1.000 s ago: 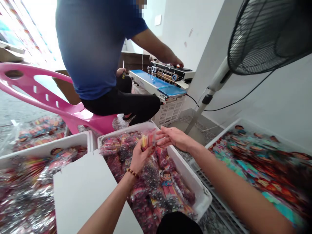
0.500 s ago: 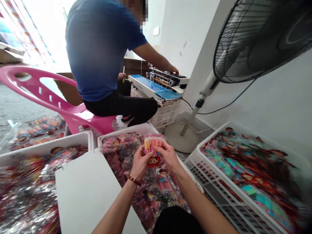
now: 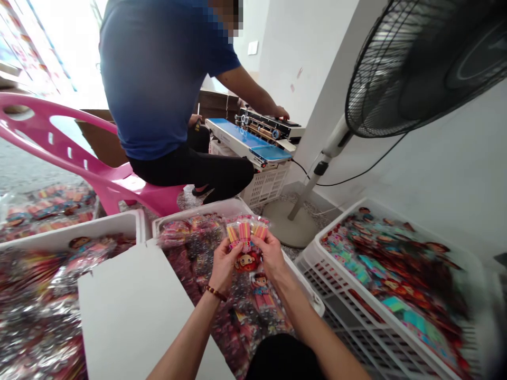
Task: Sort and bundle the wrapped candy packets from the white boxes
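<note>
Several clear packets [image 3: 245, 231] with pink and yellow sticks are fanned out between my two hands. A cartoon face with red hair [image 3: 247, 261] shows below the sticks. My left hand [image 3: 223, 265], with a beaded bracelet [image 3: 216, 293] at the wrist, pinches their left side between thumb and fingers. On the right side, my right hand [image 3: 272, 257] is closed on them in the same way. Under my hands is a white crate [image 3: 312, 287] heaped with similar packets. One loose packet with a dark-haired cartoon figure [image 3: 260, 285] lies just below my right hand.
A white board [image 3: 134, 311] lies left of the crate, beside another bin [image 3: 138, 227] of shiny packets. On the right stands a slotted crate [image 3: 336, 274] of packets. Ahead, a person [image 3: 154, 79] sits on a pink chair [image 3: 103, 184] at a blue-belted machine [image 3: 245, 138]. A fan [image 3: 404, 68] stands right.
The packets in my hands have spread into a wider fan, with separate stick bundles now showing. The view has shifted slightly; the seated person's arm stays on the machine.
</note>
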The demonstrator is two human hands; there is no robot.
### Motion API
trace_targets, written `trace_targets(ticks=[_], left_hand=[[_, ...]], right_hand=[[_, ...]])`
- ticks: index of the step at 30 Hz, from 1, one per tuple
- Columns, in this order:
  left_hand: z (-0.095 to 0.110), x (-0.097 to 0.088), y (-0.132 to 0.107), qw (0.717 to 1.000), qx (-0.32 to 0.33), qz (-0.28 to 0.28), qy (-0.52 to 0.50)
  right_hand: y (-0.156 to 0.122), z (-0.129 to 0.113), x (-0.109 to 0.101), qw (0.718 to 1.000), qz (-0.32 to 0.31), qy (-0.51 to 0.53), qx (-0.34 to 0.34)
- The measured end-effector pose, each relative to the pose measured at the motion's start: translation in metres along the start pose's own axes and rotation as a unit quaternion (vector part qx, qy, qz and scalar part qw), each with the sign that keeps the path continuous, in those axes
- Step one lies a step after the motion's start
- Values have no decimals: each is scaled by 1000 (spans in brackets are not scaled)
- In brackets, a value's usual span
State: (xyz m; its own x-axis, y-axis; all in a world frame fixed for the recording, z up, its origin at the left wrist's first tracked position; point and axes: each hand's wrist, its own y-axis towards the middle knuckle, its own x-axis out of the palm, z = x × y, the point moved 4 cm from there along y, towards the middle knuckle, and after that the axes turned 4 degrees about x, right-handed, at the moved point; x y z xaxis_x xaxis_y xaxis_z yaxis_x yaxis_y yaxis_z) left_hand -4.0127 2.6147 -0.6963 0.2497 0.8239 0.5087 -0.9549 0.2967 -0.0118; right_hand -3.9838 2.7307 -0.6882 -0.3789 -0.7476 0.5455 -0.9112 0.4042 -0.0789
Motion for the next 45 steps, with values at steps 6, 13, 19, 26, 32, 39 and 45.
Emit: trace_targets(ticks=[6, 13, 19, 26, 32, 39, 45], left_hand=[[0, -7, 2, 999, -12, 9, -45], [-1, -1, -2, 998, -33, 29, -53], [-4, 0, -5, 996, -42, 58, -60], [-6, 1, -5, 997, -45, 23, -55], [-1, 1, -5, 999, -23, 21, -21], [-4, -3, -3, 999, -44, -10, -19], [-4, -4, -5, 996, -85, -7, -35]], right_hand=[[2, -1, -6, 1000, 24, 4, -17], [4, -2, -11, 998, 47, -33, -21], [-1, 1, -8, 999, 37, -9, -22], [0, 8, -13, 1000, 4, 17, -22], [-2, -3, -19, 998, -1, -45, -31], [-8, -44, -35, 963, 59, -204, -165], [-10, -61, -30, 927, 17, -331, -174]])
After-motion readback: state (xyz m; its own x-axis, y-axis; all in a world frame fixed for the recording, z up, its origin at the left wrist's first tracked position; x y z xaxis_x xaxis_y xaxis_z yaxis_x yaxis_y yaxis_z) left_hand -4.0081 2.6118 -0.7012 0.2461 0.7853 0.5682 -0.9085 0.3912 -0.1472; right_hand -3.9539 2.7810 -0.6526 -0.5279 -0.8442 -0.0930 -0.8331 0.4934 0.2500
